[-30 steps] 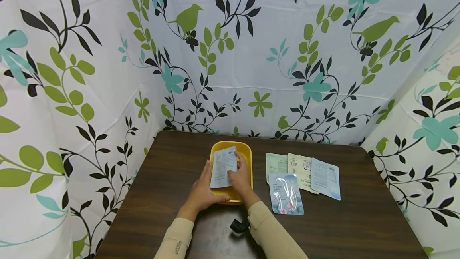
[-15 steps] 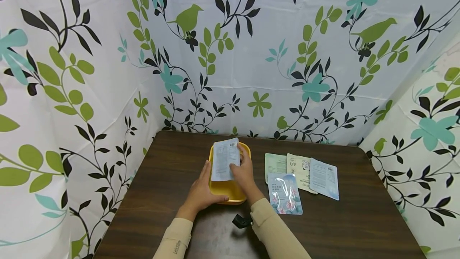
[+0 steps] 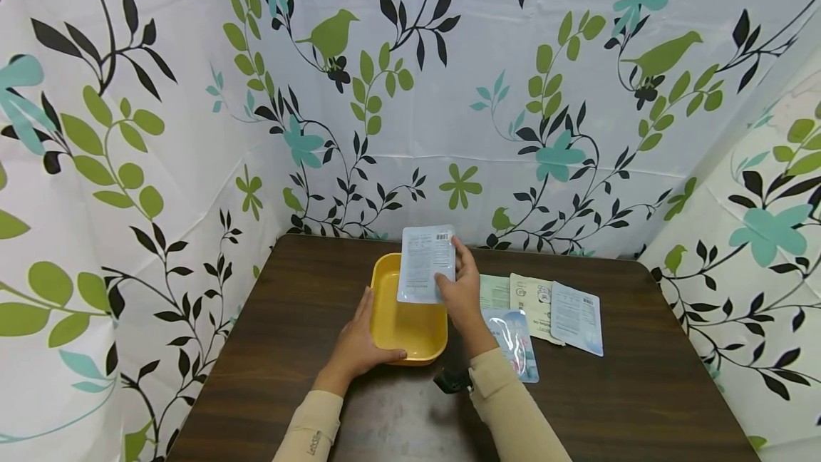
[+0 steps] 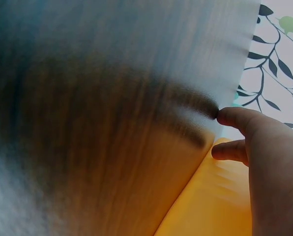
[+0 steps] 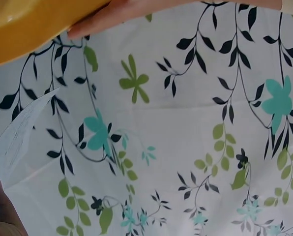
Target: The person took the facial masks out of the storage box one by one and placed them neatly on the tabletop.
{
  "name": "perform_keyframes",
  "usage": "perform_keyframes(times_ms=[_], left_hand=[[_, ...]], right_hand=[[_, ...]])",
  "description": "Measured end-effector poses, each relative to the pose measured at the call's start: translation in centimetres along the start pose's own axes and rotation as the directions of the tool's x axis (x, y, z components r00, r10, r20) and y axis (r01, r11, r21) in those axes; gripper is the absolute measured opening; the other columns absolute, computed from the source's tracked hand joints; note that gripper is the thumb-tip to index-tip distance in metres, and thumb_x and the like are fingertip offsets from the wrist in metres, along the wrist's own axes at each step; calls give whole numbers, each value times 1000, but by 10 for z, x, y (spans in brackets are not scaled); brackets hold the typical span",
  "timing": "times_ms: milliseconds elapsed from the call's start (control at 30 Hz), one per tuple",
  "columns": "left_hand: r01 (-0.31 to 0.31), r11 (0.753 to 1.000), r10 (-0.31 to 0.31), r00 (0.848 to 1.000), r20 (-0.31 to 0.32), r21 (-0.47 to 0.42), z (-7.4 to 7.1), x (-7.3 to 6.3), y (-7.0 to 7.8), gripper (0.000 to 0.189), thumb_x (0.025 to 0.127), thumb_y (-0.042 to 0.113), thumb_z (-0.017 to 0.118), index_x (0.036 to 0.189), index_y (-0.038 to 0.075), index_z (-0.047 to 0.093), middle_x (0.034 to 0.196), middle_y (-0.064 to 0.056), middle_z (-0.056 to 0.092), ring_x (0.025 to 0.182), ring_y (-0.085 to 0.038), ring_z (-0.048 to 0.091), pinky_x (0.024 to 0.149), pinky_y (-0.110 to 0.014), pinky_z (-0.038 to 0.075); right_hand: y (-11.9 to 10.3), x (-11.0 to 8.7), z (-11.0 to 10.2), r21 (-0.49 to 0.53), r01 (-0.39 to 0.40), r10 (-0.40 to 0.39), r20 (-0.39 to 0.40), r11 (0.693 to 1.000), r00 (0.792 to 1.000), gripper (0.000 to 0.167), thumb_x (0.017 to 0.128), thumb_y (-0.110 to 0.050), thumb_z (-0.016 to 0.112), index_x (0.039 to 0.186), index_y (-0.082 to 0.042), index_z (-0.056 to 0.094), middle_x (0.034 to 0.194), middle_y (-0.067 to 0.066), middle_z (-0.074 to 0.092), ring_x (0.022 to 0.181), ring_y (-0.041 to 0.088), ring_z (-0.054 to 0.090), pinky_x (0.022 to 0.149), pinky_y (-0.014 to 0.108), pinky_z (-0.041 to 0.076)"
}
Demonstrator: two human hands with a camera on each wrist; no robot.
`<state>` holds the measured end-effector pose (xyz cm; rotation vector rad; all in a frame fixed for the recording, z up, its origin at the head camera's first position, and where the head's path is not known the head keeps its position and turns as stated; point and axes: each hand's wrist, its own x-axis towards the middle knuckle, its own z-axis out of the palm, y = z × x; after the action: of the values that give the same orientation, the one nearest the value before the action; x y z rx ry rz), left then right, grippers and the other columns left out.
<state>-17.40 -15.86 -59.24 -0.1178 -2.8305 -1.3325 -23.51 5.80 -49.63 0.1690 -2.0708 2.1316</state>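
Note:
My right hand [image 3: 463, 298] pinches a pale blue sheet mask packet [image 3: 423, 262] by its right edge, thumb in front. The packet is held up over the far right part of the yellow tray [image 3: 410, 337], its printed side towards me. In the right wrist view the packet [image 5: 16, 140] looks bent at the left edge. My left hand [image 3: 355, 348] rests against the tray's near left corner, fingers along its left side and thumb along the near side. In the left wrist view, fingertips [image 4: 230, 150] of that hand touch down beside the tray's yellow wall [image 4: 205, 206].
Right of the tray lie several more packets: a green one [image 3: 494, 291], a cream one [image 3: 531, 309], a light blue printed one [image 3: 576, 318] and a flowered one [image 3: 522, 351], partly behind my right arm. The dark wooden table [image 3: 616, 405] ends at a patterned curtain [image 3: 423, 91].
My right hand has lifted the packet out of the tray and moved it up and to the right. The left hand has stayed at the tray's corner.

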Motion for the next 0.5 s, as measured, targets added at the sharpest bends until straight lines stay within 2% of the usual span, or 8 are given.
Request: perform_keyframes(times_ms=[200,300,500], left_hand=[[16,1000,-16,1000,8,9,0,0,0,147,54,75,87,166,27,5,175,4,7,145,-42,42,115,-63,36],[14,1000,-14,1000,5,12,0,0,-1,148,53,75,88,166,26,6,175,3,8,145,-41,42,115,-63,37],[14,1000,-14,1000,3,16,0,0,-1,147,54,72,89,166,26,6,175,3,8,142,-41,45,112,-63,39]], right_hand=[[-14,3,-20,18,32,-32,-32,999,999,83,88,17,56,158,-23,36,140,15,61,118,34,66,85,24,60],[-19,4,-30,23,44,-43,-45,999,998,83,89,18,55,159,-22,34,136,17,61,116,34,67,81,23,59],[-24,4,-55,12,52,-51,-78,999,996,84,90,17,54,160,-22,31,135,18,61,107,18,70,79,22,60]])
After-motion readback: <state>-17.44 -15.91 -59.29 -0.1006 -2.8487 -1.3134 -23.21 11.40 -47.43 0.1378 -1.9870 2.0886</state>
